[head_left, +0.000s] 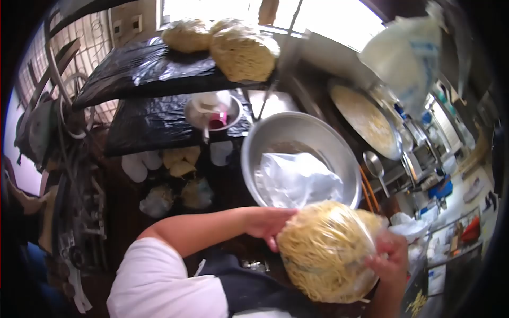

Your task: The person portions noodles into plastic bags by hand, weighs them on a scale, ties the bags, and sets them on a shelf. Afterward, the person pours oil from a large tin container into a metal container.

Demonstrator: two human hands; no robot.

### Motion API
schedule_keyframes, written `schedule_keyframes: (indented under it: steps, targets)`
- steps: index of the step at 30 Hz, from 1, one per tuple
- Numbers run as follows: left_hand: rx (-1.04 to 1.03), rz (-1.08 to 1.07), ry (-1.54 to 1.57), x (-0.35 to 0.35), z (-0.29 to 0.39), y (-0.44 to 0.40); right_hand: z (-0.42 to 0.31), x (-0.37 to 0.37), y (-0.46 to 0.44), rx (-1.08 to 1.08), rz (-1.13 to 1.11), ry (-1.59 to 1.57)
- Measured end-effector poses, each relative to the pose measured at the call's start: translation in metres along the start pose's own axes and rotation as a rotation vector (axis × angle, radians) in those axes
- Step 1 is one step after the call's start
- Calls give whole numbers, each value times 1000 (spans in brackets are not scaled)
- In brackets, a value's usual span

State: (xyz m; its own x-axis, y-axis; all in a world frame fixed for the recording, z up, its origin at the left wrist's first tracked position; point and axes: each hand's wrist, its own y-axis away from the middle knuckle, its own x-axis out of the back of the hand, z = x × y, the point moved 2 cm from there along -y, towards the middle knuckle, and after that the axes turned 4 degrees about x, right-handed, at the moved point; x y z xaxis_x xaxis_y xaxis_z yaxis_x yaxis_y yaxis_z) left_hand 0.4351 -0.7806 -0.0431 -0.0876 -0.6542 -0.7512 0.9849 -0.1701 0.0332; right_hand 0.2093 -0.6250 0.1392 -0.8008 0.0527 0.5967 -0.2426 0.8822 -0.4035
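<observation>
While the left hand [271, 223] cups its left side and the right hand [390, 255] grips its plastic, the roundish noodle bag [327, 253] sits between them at the frame's lower centre.

no legible text, blurred print [426, 50] on hanging bag [397, 58]
</observation>
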Motion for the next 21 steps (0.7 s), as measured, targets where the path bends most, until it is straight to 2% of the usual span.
schedule_keyframes:
  steps: [1,3,5,7,9,11,12,13,15,18,21]
  targets:
    - [-72,147,107,-1,0,35,-5,-20,-53,20,-129,2]
    - [-204,445,281,-4,7,95,-23,-70,-147,-71,-220,-98]
    - [-514,521,292,-2,28,145,-41,-114,-224,116,-440,-106]
    - [-797,570,357,-7,44,189,-63,-154,-285,338,-445,-44]
    - [-1061,564,397,-19,61,214,-85,-183,-345,395,-514,39]
    - [-1291,684,324,-24,78,224,-114,-209,-399,346,-609,140]
    - [-1405,739,284,-26,87,225,-120,-221,-424,381,-549,197]
    - [-1446,729,285,-26,100,225,-126,-232,-448,418,-490,259]
    - [-1515,703,292,-24,134,227,-142,-242,-487,331,-388,475]
    - [-1537,760,308,39,184,235,-91,-268,-552,266,-277,622]
    - [-1223,968,232,80,182,232,7,-318,-558,275,-123,846]
